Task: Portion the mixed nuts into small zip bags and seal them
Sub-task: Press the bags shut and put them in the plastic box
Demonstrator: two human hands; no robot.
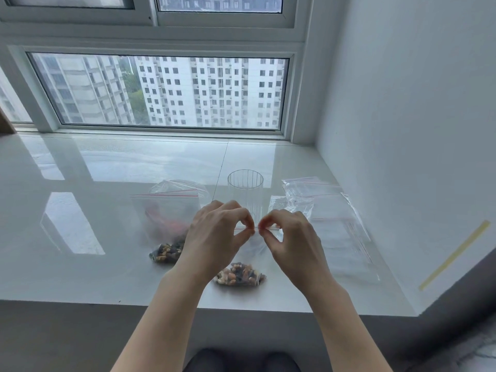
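On the sill (pixel 107 167), at the left, lies a filled bag (pixel 166 224) with its red zip line toward the window and its nuts bunched at the near end; I cannot tell whether it is sealed. Just right of it, my left hand (pixel 214 237) pinches the zip strip (pixel 256 229) of the bag in hand (pixel 241 253), thumb and forefinger pressed together on the red line. My right hand (pixel 292 240) pinches the same strip, its fingertips almost touching those of the left. The strip's long axis runs left to right, straight across in front of me, and both pinches meet near its middle. The nuts (pixel 240 273) hang at the bottom of this bag, nearer to me and below my hands, resting at the sill's front edge. Judgement: the seal is in progress, and the closing stroke must follow the strip outward, left hand toward the left end, right hand toward the right end; each hand is nearest its own half. Behind my hands stands an empty ribbed glass (pixel 245 194). At the right lie spare empty bags (pixel 322 208), well apart from the work.
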